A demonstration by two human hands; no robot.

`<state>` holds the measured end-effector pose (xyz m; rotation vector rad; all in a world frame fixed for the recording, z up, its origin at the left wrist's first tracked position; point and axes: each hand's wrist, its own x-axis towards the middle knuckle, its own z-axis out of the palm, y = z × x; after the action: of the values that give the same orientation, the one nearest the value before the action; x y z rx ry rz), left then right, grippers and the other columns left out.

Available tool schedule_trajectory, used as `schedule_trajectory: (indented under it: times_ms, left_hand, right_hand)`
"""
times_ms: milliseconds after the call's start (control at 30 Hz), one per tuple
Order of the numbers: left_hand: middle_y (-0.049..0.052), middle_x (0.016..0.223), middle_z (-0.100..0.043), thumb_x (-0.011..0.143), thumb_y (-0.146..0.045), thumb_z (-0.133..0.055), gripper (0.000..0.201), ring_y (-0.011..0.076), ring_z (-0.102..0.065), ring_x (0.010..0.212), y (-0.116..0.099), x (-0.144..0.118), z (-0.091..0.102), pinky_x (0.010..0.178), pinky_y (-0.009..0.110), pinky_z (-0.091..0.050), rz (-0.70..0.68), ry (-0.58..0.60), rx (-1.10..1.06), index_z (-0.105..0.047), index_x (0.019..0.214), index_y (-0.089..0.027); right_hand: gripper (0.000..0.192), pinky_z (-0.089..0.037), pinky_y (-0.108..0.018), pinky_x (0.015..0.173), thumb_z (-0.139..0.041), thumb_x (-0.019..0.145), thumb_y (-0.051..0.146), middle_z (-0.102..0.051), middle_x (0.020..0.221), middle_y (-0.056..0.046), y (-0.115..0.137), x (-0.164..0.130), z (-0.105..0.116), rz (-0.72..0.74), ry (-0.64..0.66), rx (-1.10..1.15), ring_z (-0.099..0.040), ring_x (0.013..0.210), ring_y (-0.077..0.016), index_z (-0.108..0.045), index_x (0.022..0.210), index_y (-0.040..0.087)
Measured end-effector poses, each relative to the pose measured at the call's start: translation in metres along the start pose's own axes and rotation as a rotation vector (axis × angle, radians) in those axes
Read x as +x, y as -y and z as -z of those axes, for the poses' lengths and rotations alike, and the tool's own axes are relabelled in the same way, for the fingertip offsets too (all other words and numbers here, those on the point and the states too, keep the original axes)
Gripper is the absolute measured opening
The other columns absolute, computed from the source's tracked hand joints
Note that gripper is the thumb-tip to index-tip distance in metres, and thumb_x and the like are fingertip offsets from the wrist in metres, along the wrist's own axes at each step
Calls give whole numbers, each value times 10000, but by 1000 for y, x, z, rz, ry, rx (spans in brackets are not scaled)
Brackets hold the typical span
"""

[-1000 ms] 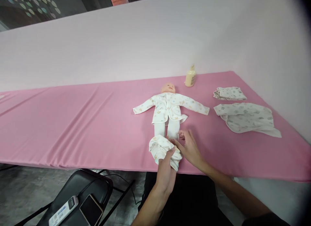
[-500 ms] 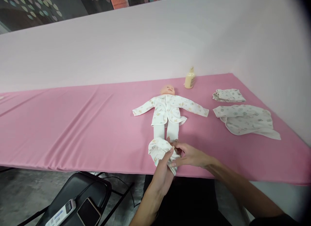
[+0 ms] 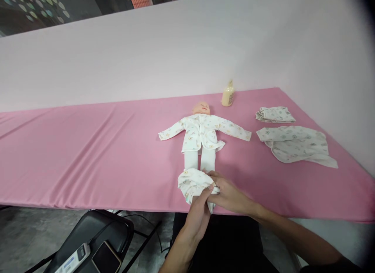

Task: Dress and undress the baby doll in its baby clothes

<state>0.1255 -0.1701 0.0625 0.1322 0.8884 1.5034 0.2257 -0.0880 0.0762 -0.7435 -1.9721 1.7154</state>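
A baby doll [image 3: 201, 108] lies on its back on the pink-covered table, its head toward the wall. It wears a white patterned baby jacket [image 3: 193, 134] with the sleeves spread out, and white shows on its legs [image 3: 191, 159]. White patterned baby pants [image 3: 191, 183] are bunched around the lower legs, hiding the left foot end. My left hand [image 3: 200, 210] pinches the near edge of the pants from below. My right hand [image 3: 230, 193] closes on the same fabric at the right-hand leg, its fingertips partly hidden by cloth.
A pump bottle [image 3: 227, 96] stands behind the doll's head. Folded patterned cloth [image 3: 275, 115] and a spread patterned garment [image 3: 297, 144] lie to the right on the pink tablecloth [image 3: 96, 155]. A black chair [image 3: 117, 226] holds a phone [image 3: 106, 258] and a white power strip [image 3: 74, 259].
My right hand has closed in on the fabric beside my left thumb, and the edge of the pants is drawn slightly to the right. The doll's body stays put.
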Motion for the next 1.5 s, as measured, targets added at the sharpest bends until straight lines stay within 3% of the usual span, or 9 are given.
schedule_trajectory:
  times_ms: [100,233,567,833,967,1100,1233,1300,1500]
  left_hand:
    - [68,1364,-586,900,-298,-645,375,224,-442,1366,5,0,-1,1190,342,-312,-32,11,65,-650,1256,-181]
    - [18,1381,-573,905,-336,-642,323,187,-438,1364,10,3,-3,1197,316,-299,-76,-52,98,-662,1209,-229]
    - [70,1236,-652,893,-303,-643,197,223,-515,1277,2,-1,2,1162,379,-318,-97,-21,119,-720,1020,-173]
    - [79,1246,-624,916,-357,-609,287,209,-502,1272,-3,-6,3,1126,330,-339,-174,23,439,-658,1139,-183]
    - [101,1133,-667,856,-405,-671,309,240,-609,1083,5,0,13,977,346,-441,-353,-147,779,-668,1072,-184]
    - [99,983,-696,806,-428,-716,298,246,-627,909,16,8,25,871,338,-439,-510,-352,1023,-695,1022,-224]
    - [102,958,-693,765,-384,-755,292,245,-616,881,18,10,30,833,310,-435,-623,-396,1109,-721,1013,-232]
    - [98,961,-690,750,-357,-767,288,242,-610,888,17,10,30,835,301,-436,-663,-392,1111,-729,1008,-235]
    - [86,1034,-675,743,-288,-771,270,237,-606,965,13,10,28,911,298,-432,-765,-354,998,-739,1008,-248]
  right_hand:
    - [161,-487,-285,789,-547,811,167,-665,970,-3,-2,1,3,-15,15,69,-609,915,-195,-677,900,201]
    - [173,-478,-285,729,-519,830,212,-667,832,0,-17,7,6,-82,-86,133,-600,791,-185,-680,879,175]
    - [261,-471,-291,748,-558,797,208,-656,957,-15,-35,11,4,9,-185,-47,-591,852,-187,-616,1051,201]
    - [100,-378,-301,622,-574,827,302,-602,789,-12,-61,6,10,50,-309,-371,-537,685,-173,-530,802,216]
    - [209,-454,-334,720,-597,847,343,-667,982,-45,-58,-3,18,-13,-157,-217,-607,862,-224,-591,1021,226]
    - [469,-471,-350,872,-654,802,331,-612,1205,-44,-58,-7,32,-25,42,-94,-579,1078,-250,-512,1241,245]
    - [150,-425,-327,723,-610,796,266,-596,930,-33,-66,6,47,7,-39,-322,-540,849,-208,-545,918,210]
    - [124,-387,-328,717,-592,797,247,-552,829,-23,-70,21,56,84,-116,-489,-489,802,-200,-477,769,212]
    - [47,-371,-354,829,-494,871,212,-621,919,-54,-76,70,74,281,-274,-724,-521,910,-228,-539,860,204]
